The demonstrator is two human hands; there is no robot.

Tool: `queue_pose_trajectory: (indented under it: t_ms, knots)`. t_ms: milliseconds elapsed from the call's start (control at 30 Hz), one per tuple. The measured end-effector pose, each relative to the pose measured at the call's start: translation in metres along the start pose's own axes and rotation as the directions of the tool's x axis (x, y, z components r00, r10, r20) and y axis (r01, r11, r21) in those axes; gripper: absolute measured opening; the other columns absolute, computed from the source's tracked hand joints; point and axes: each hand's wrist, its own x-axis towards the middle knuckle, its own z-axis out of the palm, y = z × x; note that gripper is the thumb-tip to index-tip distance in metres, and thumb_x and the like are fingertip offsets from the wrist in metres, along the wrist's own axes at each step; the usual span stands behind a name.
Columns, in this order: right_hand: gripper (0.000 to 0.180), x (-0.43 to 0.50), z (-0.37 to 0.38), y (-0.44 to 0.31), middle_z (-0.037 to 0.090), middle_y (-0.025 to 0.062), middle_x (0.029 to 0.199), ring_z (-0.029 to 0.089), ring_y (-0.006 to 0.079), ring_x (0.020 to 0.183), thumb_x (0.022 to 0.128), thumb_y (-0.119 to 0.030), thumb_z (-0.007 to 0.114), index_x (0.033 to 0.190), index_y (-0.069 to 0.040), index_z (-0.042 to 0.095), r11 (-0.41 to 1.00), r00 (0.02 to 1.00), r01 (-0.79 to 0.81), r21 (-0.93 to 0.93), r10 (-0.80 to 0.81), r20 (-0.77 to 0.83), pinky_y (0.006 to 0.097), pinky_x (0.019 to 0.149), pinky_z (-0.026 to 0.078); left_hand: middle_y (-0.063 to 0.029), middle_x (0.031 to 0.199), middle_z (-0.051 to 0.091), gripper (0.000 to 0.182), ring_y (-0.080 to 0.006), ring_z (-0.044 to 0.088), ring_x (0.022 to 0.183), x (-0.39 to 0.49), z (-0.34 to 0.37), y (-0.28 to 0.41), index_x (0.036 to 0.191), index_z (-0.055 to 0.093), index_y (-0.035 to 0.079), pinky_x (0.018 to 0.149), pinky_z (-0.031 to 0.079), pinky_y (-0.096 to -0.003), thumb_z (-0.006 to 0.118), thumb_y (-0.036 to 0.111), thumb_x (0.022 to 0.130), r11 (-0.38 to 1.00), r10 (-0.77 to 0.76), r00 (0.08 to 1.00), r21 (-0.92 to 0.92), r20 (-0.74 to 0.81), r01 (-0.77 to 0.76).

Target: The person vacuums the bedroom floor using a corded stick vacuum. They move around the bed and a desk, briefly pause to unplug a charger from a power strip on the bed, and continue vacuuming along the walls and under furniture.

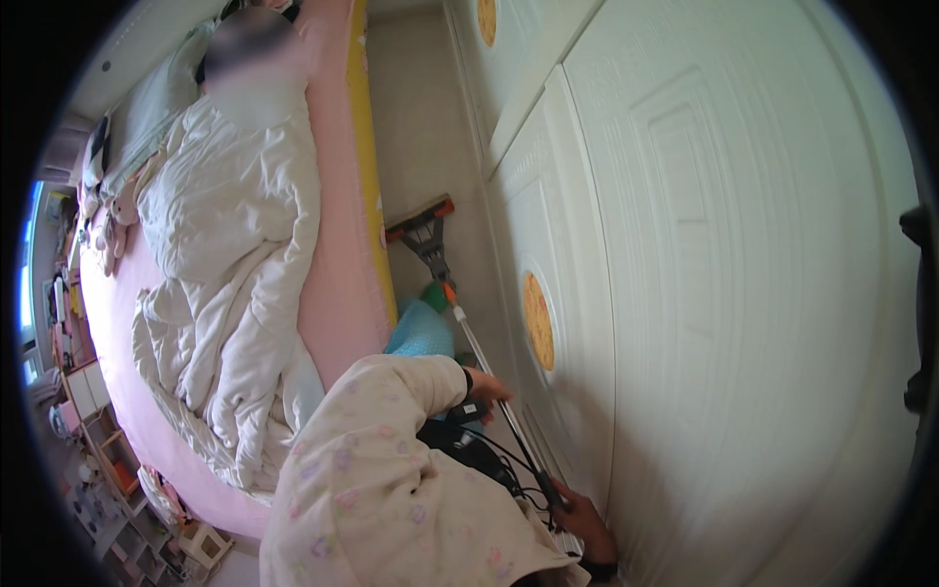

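Note:
A sponge mop point(419, 226) with a grey frame and orange ends rests on the floor point(422, 110) between the bed and the wardrobe. Its silver pole slants back towards me. My left hand point(488, 387) is closed around the middle of the pole. Lower down, my right hand point(581, 518) grips the dark handle near the pole's end. A blue dotted trouser leg point(424, 329) and a green slipper point(435, 296) show just behind the mop head. Black cables point(517, 480) hang beside the pole, partly hidden by my sleeve.
On my left is a bed with a pink sheet point(341, 220) and yellow side. A person lies there under a white quilt point(227, 235). White wardrobe doors point(682, 293) line the right. Plush toys point(117, 220) sit at the bed's far side; shelves point(110, 433) stand beyond.

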Motion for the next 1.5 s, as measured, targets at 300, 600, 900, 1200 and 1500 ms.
queue_pose_trajectory:
  t_ms: [300,600,900,1200,1500]
  knots:
    - [0.047,0.021,0.065,0.065,0.060,0.0073,0.095,0.055,0.0114,0.083,0.078,-0.007,0.059,0.123,-0.008,0.046,0.958,0.947,0.286,0.022,-0.279,-0.161,0.0253,0.071,0.045,-0.0054,0.073,0.064,0.016,-0.0131,0.063,0.069,0.041,-0.031,-0.043,0.081,0.065,0.007,0.062,0.051,-0.0280,0.069,0.013,0.067,0.347,0.662,0.750,0.880,0.016,-0.325]
    - [0.042,0.185,0.070,-0.038,0.053,0.0088,0.113,0.051,0.0148,0.096,0.087,-0.011,0.050,0.128,-0.006,0.038,0.823,0.839,0.544,0.167,-0.529,-0.124,0.0231,0.080,0.040,-0.0100,0.063,0.058,0.014,-0.0215,0.056,0.050,-0.030,-0.140,0.088,0.079,0.058,0.003,0.044,0.043,-0.0318,0.050,0.014,0.080,0.859,0.409,0.488,0.145,-0.771,-0.491]
    - [0.052,0.148,0.067,0.086,0.053,0.0094,0.111,0.049,0.0118,0.095,0.081,0.001,0.056,0.129,-0.002,0.036,0.773,0.770,0.633,0.043,-0.623,-0.140,0.0209,0.081,0.038,-0.0082,0.075,0.064,0.021,-0.0194,0.061,0.055,0.028,-0.046,0.008,0.086,0.060,0.003,0.046,0.048,-0.0292,0.049,0.021,0.084,0.941,0.301,0.631,0.115,-0.716,-0.318]
    - [0.042,-0.036,0.081,0.384,0.056,0.0004,0.085,0.050,0.0078,0.075,0.081,-0.006,0.056,0.122,-0.004,0.047,0.937,0.943,0.329,0.118,-0.321,-0.084,0.0231,0.069,0.043,-0.0075,0.064,0.064,0.021,-0.0172,0.063,0.055,0.179,0.174,-0.189,0.077,0.066,0.004,0.051,0.051,-0.0298,0.056,0.022,0.079,0.809,0.257,0.892,0.587,-0.372,0.012]
    - [0.048,-0.228,0.083,0.510,0.052,0.0033,0.067,0.046,0.0103,0.053,0.076,0.000,0.049,0.124,-0.001,0.042,0.763,0.907,0.253,0.595,0.027,-0.420,0.0251,0.050,0.040,-0.0131,0.099,0.060,0.030,-0.0236,0.059,0.091,0.244,0.313,-0.269,0.108,0.050,0.003,0.075,0.050,-0.0365,0.050,0.025,0.087,0.978,0.003,0.995,-0.207,0.104,0.018]
